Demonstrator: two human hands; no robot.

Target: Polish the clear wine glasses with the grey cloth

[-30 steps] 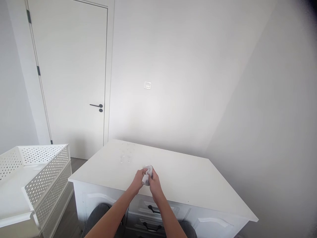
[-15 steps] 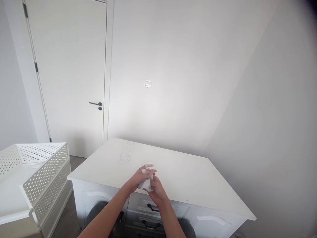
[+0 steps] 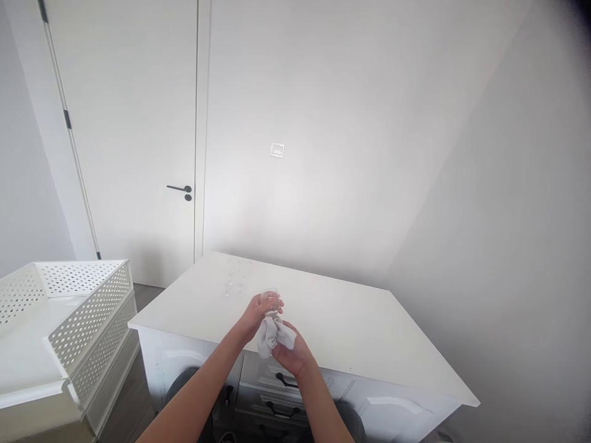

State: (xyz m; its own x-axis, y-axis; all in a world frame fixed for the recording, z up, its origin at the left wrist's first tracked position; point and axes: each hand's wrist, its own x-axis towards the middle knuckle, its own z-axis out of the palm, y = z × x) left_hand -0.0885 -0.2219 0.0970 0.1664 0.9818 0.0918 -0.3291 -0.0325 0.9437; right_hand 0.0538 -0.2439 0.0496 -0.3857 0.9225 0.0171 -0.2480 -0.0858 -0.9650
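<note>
White cloth [image 3: 272, 335], bunched, lower centre of frame, just under a clear glass [image 3: 268, 292]. On my feed the left hand [image 3: 254, 315] has its grip clamped around the glass, fingers curled over its side. Right hand [image 3: 295, 355]: grip on the cloth from below, palm up; I can't tell how tightly its fingers close. Cloth touches the glass's lower end; base hidden from me. Both are above the near edge of the white bench [image 3: 351, 320]. Two clear glasses [image 3: 231, 282] are side by side on the bench, left of centre, hard to make out. Also getting: perforated rack [image 3: 90, 325] lower left, door [image 3: 124, 135] upper left, switch [image 3: 277, 150] upper centre, dark drawer pulls [image 3: 285, 381] bottom centre.
</note>
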